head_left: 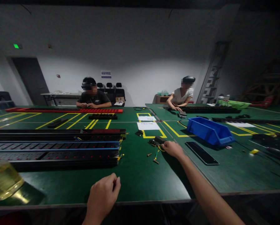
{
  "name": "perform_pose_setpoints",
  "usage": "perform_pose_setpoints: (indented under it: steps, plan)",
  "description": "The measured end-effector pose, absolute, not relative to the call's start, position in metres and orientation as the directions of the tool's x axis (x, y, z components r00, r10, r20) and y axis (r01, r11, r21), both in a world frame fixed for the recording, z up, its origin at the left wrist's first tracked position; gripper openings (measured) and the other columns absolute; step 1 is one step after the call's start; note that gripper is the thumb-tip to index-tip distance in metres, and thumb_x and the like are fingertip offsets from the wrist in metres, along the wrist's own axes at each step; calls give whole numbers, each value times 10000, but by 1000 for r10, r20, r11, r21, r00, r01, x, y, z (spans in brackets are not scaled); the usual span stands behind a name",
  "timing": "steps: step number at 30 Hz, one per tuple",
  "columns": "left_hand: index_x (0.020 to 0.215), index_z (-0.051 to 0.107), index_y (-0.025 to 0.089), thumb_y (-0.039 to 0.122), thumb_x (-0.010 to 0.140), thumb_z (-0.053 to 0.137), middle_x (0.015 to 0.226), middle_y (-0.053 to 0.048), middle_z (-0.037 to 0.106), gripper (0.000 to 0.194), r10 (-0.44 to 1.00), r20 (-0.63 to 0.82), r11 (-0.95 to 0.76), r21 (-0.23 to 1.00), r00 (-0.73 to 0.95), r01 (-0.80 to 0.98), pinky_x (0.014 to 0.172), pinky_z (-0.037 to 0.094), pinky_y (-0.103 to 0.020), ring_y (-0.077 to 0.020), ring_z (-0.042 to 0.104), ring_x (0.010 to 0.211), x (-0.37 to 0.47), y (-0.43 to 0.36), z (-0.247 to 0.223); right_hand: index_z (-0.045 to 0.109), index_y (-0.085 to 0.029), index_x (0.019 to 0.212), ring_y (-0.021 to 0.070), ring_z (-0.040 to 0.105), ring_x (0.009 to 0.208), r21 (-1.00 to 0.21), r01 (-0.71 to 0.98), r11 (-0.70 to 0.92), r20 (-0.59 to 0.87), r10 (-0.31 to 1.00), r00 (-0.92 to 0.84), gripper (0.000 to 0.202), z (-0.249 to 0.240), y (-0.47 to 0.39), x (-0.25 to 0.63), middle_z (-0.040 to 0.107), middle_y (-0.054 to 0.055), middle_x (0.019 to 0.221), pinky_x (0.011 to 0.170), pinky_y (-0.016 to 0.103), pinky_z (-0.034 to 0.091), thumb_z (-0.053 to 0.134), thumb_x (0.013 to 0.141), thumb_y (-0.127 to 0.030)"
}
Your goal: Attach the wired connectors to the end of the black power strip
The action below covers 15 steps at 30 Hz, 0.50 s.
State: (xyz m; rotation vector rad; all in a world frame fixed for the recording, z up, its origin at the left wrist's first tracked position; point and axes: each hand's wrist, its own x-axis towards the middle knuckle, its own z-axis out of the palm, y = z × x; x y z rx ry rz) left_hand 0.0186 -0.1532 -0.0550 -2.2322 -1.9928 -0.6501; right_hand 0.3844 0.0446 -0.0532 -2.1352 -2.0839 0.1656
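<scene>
My right hand point(174, 148) reaches forward over the green table, its fingers closed at the end of a small black block point(160, 140); the fingertips are partly hidden. Beside that block lie small black parts point(152, 142) and a yellow-green wire point(157, 154) with a brass-coloured end piece point(156, 161). A short screw-like piece point(149, 154) rests just left of the wire. Near the front edge, my left hand point(103, 194) is curled into a loose fist, with nothing showing in it.
Long black rails point(53, 147) cover the left side, near a bottle of yellow liquid point(5, 179). On the right are a phone point(201, 153), a blue bin point(209, 131) and dark cables. White papers point(148, 126) lie ahead. Two people point(95, 97) sit across the table.
</scene>
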Motion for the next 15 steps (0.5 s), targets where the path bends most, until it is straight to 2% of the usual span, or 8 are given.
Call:
perform_pose_setpoints:
  steps: [15]
  plan:
    - [689, 544, 226, 353, 1013, 395, 622, 9, 619, 378, 931, 359, -154, 242, 59, 958, 591, 273, -297, -143, 567, 568, 19, -154, -56, 799, -199, 973, 293, 715, 872, -177, 984, -16, 19, 1000, 20, 443, -54, 46, 385, 761, 162, 981, 688, 309, 419, 445, 1015, -461]
